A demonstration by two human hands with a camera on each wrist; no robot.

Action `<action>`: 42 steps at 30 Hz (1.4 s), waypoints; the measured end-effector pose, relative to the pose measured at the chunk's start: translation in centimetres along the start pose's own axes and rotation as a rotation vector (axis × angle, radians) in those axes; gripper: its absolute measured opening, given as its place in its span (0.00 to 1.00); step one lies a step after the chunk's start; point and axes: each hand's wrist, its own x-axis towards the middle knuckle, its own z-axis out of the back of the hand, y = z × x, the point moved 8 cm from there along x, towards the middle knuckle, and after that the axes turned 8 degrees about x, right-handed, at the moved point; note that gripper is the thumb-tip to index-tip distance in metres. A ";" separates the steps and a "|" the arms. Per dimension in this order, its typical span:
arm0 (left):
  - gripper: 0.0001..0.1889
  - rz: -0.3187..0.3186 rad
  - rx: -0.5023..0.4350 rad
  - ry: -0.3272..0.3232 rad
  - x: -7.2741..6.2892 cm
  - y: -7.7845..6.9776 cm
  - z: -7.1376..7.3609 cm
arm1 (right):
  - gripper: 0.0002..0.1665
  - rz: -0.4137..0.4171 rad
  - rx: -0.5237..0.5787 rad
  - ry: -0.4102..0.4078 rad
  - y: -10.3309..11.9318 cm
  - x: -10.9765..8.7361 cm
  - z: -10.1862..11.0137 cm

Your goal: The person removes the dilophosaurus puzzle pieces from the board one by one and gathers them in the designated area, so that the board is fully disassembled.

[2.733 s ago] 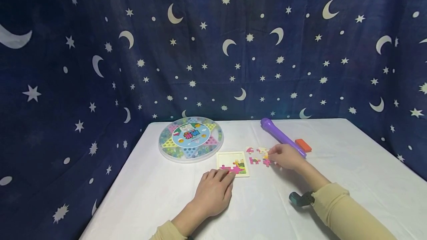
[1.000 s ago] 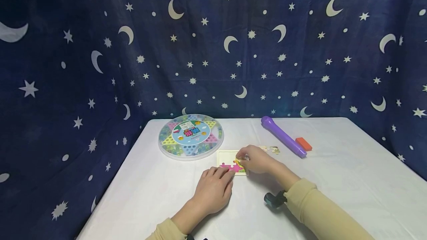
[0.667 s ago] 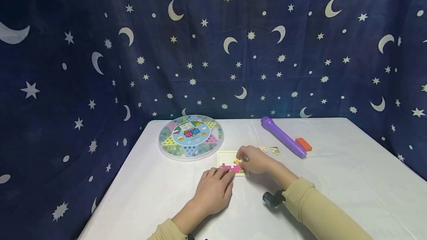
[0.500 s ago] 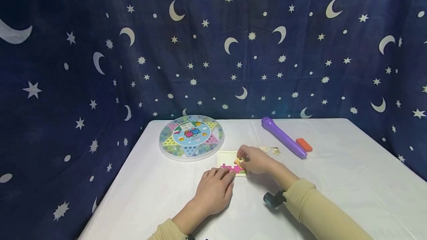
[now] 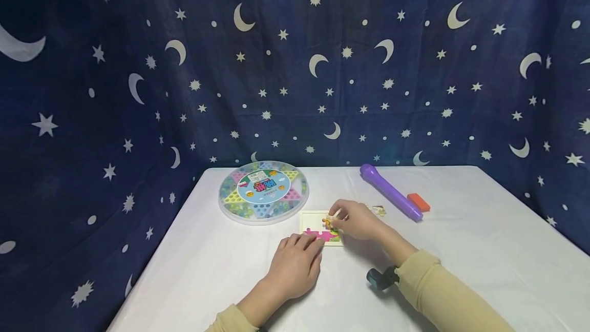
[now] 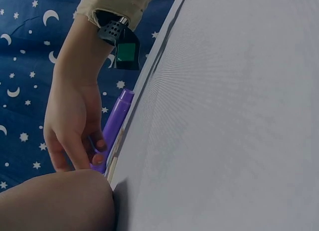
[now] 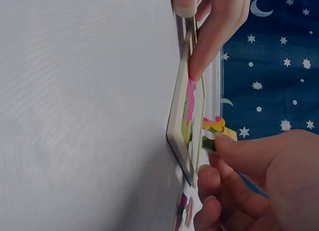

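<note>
My right hand [image 5: 357, 219] pinches a jigsaw piece [image 7: 215, 125] between thumb and fingers, just above the right part of a small white puzzle frame [image 5: 311, 220]. The piece shows yellow, pink and green. Along the frame's lower side lie fitted pink and green pieces [image 5: 320, 235], while its upper left is bare. My left hand [image 5: 295, 266] lies flat, its fingertips resting on the frame's near edge and the pink pieces. A loose jigsaw piece [image 5: 379, 210] lies beyond my right hand, which hides other pieces; several loose pieces [image 7: 185, 211] show in the right wrist view.
A round Chinese checkers box [image 5: 264, 193] with marbles under its clear lid stands at the back left. A purple toy microphone [image 5: 391, 192] and an orange block [image 5: 418, 202] lie at the back right. Starry cloth [image 5: 295, 65] hangs behind the white table [image 5: 184, 270].
My right hand has come left from the loose pieces to the frame with a jigsaw piece. In the last half second, it shifts the piece slightly there. My left hand stays put.
</note>
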 end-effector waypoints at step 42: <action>0.19 0.017 -0.018 0.013 0.0 0.1 -0.1 | 0.12 -0.222 0.111 -0.106 -9.2 -5.0 7.7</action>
